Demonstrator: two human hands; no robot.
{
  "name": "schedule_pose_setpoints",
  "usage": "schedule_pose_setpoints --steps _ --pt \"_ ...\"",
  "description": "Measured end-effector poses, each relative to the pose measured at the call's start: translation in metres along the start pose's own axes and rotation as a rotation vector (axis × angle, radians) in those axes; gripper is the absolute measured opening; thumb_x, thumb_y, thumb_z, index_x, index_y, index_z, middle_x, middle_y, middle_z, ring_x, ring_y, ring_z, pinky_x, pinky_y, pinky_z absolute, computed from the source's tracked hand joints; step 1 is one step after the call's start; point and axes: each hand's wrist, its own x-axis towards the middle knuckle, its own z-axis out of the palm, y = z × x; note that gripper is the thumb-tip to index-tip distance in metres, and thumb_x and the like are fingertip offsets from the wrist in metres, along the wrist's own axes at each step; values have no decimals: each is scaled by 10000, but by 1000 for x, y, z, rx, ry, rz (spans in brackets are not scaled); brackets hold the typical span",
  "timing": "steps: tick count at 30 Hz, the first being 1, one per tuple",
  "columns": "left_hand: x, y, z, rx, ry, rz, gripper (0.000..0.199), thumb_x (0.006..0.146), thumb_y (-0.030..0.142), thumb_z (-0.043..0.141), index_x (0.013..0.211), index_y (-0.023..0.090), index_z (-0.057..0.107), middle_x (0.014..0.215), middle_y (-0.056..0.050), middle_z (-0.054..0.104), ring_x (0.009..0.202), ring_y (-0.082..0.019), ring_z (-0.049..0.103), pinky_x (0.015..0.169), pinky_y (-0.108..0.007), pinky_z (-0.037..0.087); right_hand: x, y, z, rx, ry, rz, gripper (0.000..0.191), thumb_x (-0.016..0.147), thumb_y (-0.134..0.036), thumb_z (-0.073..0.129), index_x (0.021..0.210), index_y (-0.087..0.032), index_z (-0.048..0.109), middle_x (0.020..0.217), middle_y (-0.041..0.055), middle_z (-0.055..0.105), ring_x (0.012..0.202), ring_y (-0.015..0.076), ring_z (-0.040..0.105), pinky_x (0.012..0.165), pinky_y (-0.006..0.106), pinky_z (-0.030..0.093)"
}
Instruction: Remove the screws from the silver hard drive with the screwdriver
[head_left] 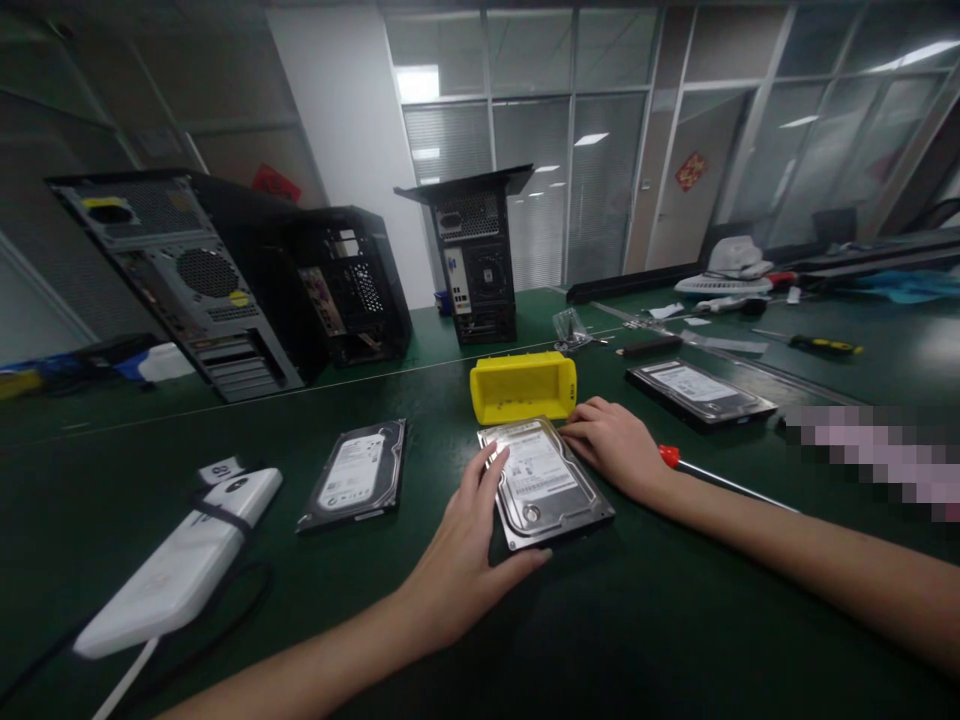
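At the near left, a white power strip (pixel 184 560) lies slantwise on the dark green surface (pixel 667 620), a dark band around it; farther back stands a large computer tower (pixel 206 290). To the right of the strip, the left hard drive (pixel 360 470) lies label up, well apart from both hands.

Next comes the left hand (pixel 465 540), its grip loosely spread, not clenched; its fingertips rest on the left part of the middle hard drive (pixel 559 500), with the thumb by the near edge. That drive lies label up on the surface, just on the near side of a yellow bin (pixel 523 380); it should prove dense for its size, stiff, smooth enough to slip and easily harmed by a knock; the long side edges look the best hold, taken from both sides and kept level.

The right hand (pixel 622 450) is at the drive's far right corner, fingers bent; I cannot tell whether its grip pinches anything. Farther right are a red-handled tool (pixel 670 456) and the right hard drive (pixel 697 392).
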Motion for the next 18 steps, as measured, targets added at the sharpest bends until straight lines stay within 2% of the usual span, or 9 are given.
schedule_pose_setpoints --steps 4,10,18 --pt "0 2 -2 18 -18 -6 882 787 461 625 1462 187 126 1538 -120 55 1404 -309 133 1144 -483 189 -1 2 1 81 46 17 211 872 -257 523 902 -209 727 913 53 672 908 235 542 733 351 398" --pt "0 4 -2 -8 -6 -4 854 780 432 636 1455 204 164 1536 -123 87 1396 -329 158 1133 -518 197 4 6 4 309 209 188 251 877 -297 511 988 -185 705 951 71 678 857 198 601 760 338 465" --pt "0 0 -1 16 -12 -4 845 792 456 615 1460 232 150 1537 -106 87 1392 -336 169 1123 -532 215 21 5 1 532 200 216 255 865 -260 529 1003 -145 709 1027 65 705 939 174 652 872 295 476"
